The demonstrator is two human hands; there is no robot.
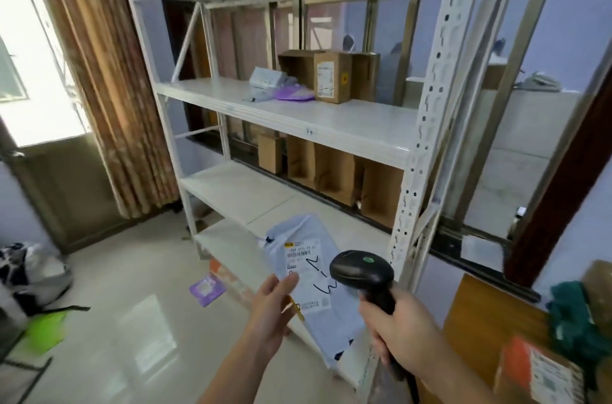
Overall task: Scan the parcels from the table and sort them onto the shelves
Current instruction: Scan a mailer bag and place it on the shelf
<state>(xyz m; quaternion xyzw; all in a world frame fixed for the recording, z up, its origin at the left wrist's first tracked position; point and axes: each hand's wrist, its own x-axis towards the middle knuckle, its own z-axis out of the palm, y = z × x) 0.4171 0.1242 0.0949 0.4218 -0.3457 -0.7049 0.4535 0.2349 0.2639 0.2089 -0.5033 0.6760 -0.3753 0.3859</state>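
Before the white metal shelving unit [331, 125], both forearms reach forward and up from the bottom of the view. Left hand [270, 311] is raised with its thumb laid over the label of a pale blue mailer parcel [314, 291], its fingers behind the bag, holding it tilted with the label toward the camera. Right hand [395, 327] is wrapped round the grip of a black barcode scanner [362, 271], whose head sits just beside the parcel's label. On the middle shelf stand brown cardboard boxes [332, 77] with soft grey and purple bags [281, 87] beside them; more brown boxes [334, 171] line the shelf below. At lower right a wooden table [480, 320] carries an orange-taped parcel [538, 370] and a green bundle [576, 320].
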